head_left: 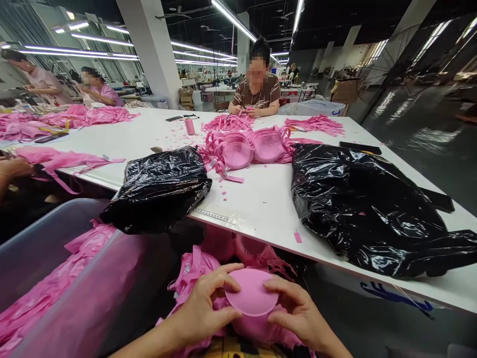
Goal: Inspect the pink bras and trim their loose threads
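Note:
A smooth pink bra cup [252, 294] is held low in front of me, its rounded rim facing up. My left hand [208, 301] pinches its left side between thumb and fingers. On the opposite edge, my right hand [296, 311] grips it the same way. Beneath the cup, more pink bra fabric [257, 328] bunches over my lap, and whether it is joined to the cup is hidden. Pink straps and bra pieces [194, 271] lie just beyond my left hand, under the table edge.
Two black plastic bags [164, 186] [365, 209] rest on the white table [257, 199]. Between them sits a row of pink bras [253, 148]. A plastic bin [122, 278] with pink garments stands at left. A co-worker [257, 89] sits across; another person's hand [13, 169] is at left.

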`<control>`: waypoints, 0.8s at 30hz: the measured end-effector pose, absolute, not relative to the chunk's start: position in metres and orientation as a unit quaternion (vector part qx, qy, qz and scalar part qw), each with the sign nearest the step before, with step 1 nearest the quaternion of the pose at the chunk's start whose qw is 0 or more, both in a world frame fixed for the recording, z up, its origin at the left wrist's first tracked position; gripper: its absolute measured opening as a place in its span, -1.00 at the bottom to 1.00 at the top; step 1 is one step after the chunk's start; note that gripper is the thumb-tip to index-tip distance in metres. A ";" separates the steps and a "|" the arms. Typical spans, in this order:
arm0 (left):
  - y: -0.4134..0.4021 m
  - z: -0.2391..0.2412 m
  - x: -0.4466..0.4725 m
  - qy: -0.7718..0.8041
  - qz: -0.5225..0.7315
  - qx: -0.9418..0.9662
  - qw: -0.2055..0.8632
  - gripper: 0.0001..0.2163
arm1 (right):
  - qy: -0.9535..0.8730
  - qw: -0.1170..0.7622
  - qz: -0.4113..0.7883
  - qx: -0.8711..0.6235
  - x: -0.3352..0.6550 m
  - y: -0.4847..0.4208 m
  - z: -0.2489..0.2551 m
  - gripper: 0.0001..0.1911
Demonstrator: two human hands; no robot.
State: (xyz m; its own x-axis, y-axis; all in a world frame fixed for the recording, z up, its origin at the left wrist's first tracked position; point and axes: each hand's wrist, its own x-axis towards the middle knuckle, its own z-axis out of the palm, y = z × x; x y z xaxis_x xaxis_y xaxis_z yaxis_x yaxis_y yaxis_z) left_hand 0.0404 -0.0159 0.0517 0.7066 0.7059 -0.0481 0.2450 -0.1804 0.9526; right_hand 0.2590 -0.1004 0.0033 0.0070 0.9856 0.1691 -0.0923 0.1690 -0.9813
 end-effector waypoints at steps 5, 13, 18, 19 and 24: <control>-0.024 0.058 0.051 0.332 0.173 0.739 0.560 -0.67 | -0.606 0.535 0.404 -0.428 0.259 -0.104 0.007 -0.80; -0.044 0.050 0.066 0.377 0.193 0.772 0.475 -0.82 | -0.541 0.574 0.310 -0.531 0.235 -0.118 -0.005 -0.89; -0.044 0.049 0.069 0.371 0.211 0.790 0.440 -0.92 | -0.496 0.594 0.316 -0.548 0.225 -0.116 -0.006 -0.89; -0.043 0.048 0.069 0.379 0.201 0.790 0.438 -0.84 | -0.483 0.598 0.324 -0.552 0.224 -0.116 -0.006 -0.90; -0.041 0.044 0.073 0.433 0.143 0.763 0.458 -0.50 | -0.381 0.622 0.395 -0.559 0.222 -0.118 -0.011 -0.66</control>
State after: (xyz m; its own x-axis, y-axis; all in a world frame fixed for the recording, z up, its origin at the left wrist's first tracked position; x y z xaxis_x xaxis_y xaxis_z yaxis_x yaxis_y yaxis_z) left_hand 0.0726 -0.0407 0.0444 0.5841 0.7920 -0.1780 0.5298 -0.2059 0.8227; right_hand 0.2221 -0.1181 -0.0107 0.3988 0.9165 0.0326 -0.0662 0.0643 -0.9957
